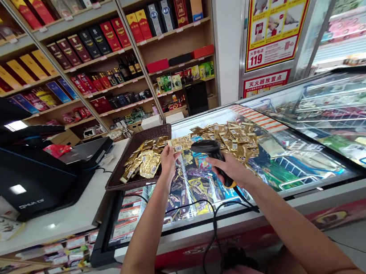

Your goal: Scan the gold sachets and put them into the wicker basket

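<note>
My left hand (168,159) pinches a gold snack packet (180,144) by its left end, a barcode showing on its face. Wrapped round the grip of a black barcode scanner (208,147) is my right hand (228,170); the scanner's head sits close to the packet's right end. A black cable (214,222) loops down from the scanner over the freezer's front edge. To the left, a brown woven basket (116,178) holds several more gold packets (149,161). Another pile of gold packets (237,136) is spread on the freezer's glass top, right of the scanner.
The glass-topped freezer (331,186) stretches across in front of me, with packaged goods under the glass. On the left counter (111,205) stands a black checkout machine (33,174). Shelves (101,58) of boxes and bottles line the back, and a red-and-yellow poster (281,16) hangs right.
</note>
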A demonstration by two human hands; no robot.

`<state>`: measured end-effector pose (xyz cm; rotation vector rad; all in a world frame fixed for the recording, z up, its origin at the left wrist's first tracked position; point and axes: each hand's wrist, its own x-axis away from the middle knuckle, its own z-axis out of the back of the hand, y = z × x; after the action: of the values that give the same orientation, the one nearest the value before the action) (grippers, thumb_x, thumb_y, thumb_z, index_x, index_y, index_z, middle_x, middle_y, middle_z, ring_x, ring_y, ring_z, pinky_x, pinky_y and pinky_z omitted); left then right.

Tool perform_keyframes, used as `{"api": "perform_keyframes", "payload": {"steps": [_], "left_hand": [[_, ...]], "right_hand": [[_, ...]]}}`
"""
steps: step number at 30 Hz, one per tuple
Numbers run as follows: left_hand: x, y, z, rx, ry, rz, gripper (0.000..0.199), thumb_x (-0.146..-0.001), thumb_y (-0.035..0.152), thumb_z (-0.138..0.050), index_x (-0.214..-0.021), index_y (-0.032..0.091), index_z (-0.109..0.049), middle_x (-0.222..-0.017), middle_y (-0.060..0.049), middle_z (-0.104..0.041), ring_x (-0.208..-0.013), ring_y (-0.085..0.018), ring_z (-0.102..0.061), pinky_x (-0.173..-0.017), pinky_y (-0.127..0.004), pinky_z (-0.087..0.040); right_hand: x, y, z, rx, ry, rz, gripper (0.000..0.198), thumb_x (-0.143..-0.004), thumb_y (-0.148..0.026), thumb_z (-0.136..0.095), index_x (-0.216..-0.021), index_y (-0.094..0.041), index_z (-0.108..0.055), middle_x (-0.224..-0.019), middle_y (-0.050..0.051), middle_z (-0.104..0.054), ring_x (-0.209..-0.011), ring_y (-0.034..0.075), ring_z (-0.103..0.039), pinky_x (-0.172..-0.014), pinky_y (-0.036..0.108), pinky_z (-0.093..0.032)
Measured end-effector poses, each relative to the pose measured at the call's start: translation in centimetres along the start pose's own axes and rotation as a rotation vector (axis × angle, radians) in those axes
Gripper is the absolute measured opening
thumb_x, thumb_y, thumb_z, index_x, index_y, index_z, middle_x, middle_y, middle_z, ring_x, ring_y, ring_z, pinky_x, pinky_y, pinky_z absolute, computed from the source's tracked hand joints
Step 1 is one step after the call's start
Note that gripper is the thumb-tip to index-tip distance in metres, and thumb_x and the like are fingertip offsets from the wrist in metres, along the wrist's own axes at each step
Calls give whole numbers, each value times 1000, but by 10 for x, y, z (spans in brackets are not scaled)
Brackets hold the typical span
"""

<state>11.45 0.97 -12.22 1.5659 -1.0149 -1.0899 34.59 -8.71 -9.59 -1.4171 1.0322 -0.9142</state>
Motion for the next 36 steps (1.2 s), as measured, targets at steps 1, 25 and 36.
{"api": "perform_keyframes", "payload": {"steps": [1, 25, 36], "left_hand": [[1, 0, 0, 8, 2, 3, 35, -76, 49, -74, -87, 19, -61, -76, 2, -59, -74, -14, -68, -70, -25, -58], [7, 35, 3, -788, 65, -309, 28, -88, 26, -59, -115, 24, -65, -145, -11, -41, -144, -30, -24, -119, -50, -13], [54, -59, -125, -723, -438, -7, 26, -63, 31, -85, -61, 17, -63, -91, -9, -68, -107, -32, -59, -101, -49, -40]], "right_hand": [[1, -1, -2, 4, -10, 2, 41, -81, -58, -68, -76, -22, -49, -55, -6, -52, -36, 8, -45, -35, 21, -39], [9, -3, 50, -117, 254, -12, 45, -71, -57, -77, -74, -21, -50, -53, -6, -53, -34, 7, -45, -31, 20, -34], [30, -1, 83, -119, 423, -14, 48, -69, -56, -80, -75, -21, -48, -52, -7, -53, -33, 7, -45, -30, 20, -34]]}}
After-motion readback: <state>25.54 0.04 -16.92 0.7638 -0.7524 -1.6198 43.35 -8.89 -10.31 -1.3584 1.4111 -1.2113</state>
